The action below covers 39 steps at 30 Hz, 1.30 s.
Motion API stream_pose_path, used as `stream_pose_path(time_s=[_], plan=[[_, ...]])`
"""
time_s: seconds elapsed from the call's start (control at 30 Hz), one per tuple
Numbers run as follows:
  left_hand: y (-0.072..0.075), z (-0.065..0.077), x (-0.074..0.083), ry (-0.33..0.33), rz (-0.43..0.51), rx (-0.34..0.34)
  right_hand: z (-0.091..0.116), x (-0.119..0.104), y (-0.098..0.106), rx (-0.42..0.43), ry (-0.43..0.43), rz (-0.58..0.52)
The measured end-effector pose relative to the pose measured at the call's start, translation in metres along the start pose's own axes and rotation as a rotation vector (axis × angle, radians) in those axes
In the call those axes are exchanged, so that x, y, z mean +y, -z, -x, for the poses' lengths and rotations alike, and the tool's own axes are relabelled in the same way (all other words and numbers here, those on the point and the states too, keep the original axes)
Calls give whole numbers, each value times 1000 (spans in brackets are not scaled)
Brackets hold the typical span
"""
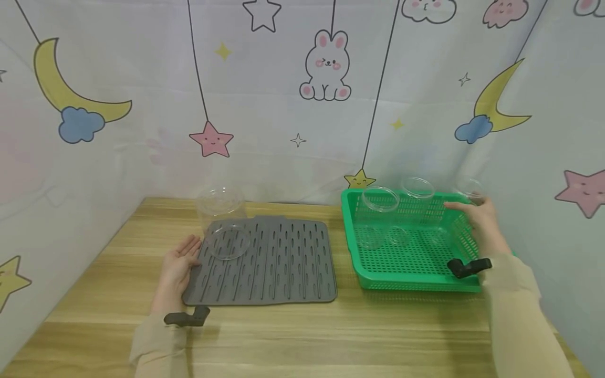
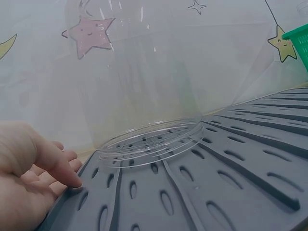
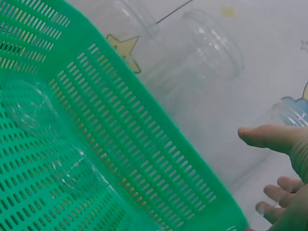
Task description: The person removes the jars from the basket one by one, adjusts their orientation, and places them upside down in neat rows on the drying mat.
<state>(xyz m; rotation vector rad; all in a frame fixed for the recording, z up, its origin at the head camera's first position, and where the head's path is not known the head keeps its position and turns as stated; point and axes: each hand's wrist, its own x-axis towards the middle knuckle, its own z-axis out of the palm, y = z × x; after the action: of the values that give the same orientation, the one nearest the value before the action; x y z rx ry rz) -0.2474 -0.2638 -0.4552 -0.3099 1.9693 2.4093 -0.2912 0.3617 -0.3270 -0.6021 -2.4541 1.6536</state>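
Now I read this as a reach for the rightmost clear jar (image 1: 469, 187), sitting in the green basket (image 1: 411, 280): my right hand (image 1: 484, 223) is spread wide at it, contact unclear. Holding it would call for closing thumb and fingers round the wall. Two more clear jars (image 1: 375, 218) sit leftward, nothing visible inside. Far left, my left hand (image 1: 179, 257) is loose, holding nothing, beside the larger jar (image 1: 222, 207) on the gray mat (image 1: 264, 294).

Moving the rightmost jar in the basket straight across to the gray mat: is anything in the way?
Yes. Left of the rightmost jar, the middle jar and left jar stand in the basket, then its left wall comes before the gray mat. Lifting it clear of them looks safer.
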Motion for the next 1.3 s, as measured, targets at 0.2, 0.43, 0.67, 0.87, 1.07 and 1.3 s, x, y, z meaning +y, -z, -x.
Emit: stream_pose_path(time_s=[0.2, 0.43, 0.67, 0.87, 1.07, 1.3], plan=[[3, 1, 0, 4, 27, -15, 8, -12, 1, 46, -17, -45], [7, 6, 10, -16, 23, -4, 17, -29, -1, 162, 61, -41], [8, 15, 34, -121, 135, 29, 36, -53, -7, 237, 141, -11], [-3, 26, 53, -223, 128, 24, 57, -79, -15, 324, 264, -57], [-18, 37, 73, -321, 221, 49, 78, -99, -29, 354, 444, -25], [-38, 53, 94, -474, 396, 7, 102, -115, -52, 429, 668, 15]])
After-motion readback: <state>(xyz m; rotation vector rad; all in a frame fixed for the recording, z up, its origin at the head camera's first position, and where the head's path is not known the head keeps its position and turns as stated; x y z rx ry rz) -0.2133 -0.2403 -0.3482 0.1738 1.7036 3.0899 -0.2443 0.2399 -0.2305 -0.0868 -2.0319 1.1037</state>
